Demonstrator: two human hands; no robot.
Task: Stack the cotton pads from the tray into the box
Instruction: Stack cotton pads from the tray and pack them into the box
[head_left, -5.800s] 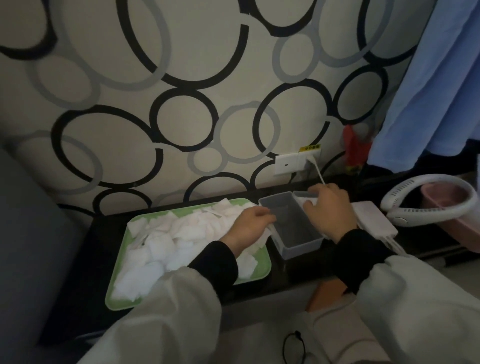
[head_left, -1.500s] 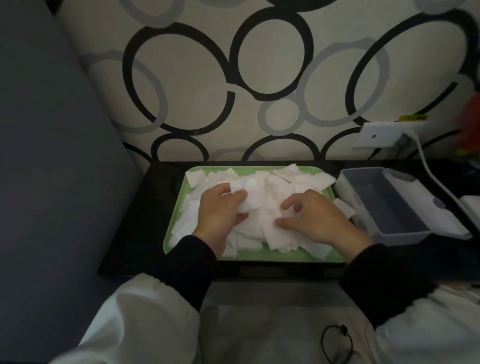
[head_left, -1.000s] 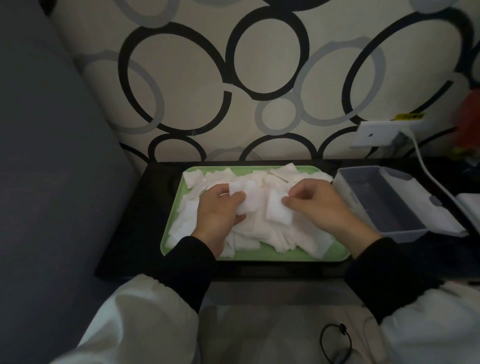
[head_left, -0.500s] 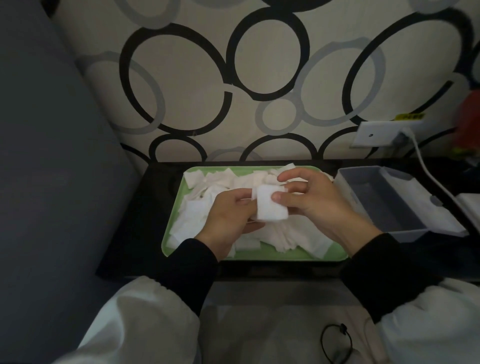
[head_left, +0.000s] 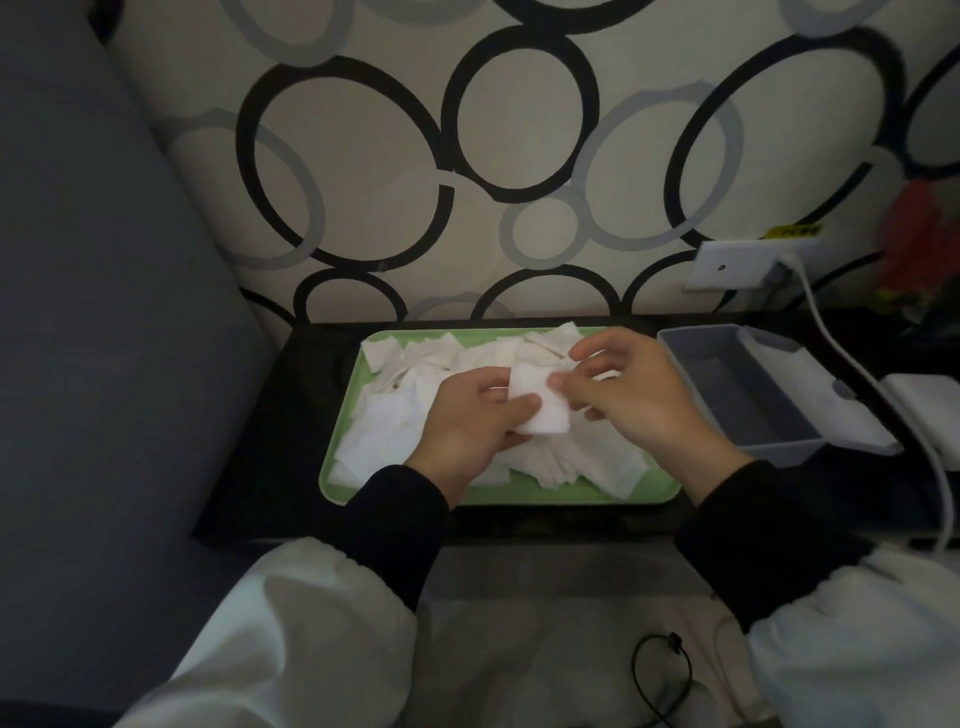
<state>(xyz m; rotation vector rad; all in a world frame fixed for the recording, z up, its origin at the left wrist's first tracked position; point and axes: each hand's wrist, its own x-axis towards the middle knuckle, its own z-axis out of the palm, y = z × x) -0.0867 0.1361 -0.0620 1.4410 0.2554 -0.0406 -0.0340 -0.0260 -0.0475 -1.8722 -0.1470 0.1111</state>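
1. The left hand (head_left: 467, 423) grips a small stack (head_left: 537, 408) of pads, thumb across its near face and fingers curled behind; the right hand (head_left: 641, 402) pinches the stack's right edge with the thumb and, as far as shows, one finger; its other fingers are loosely spread above.
2. The stack is held roughly upright above the middle of the tray (head_left: 571, 500), between the two hands; the loose pads (head_left: 395, 421) lie heaped on the tray below and to the left.
3. The box (head_left: 779, 451) stands just beside the tray's right rim, to the right of both hands; its floor shows bare, with no pad inside; the lid (head_left: 836, 415) lies along its right side.
4. The box's long axis runs away from the person, slanting from far-left to near-right; the stack probably has to be laid flat along that line.
5. The right hand is nearer, close to the box's left wall; the left is further back over the tray; I judge the carry falls to the right hand, a short move rightward and down.
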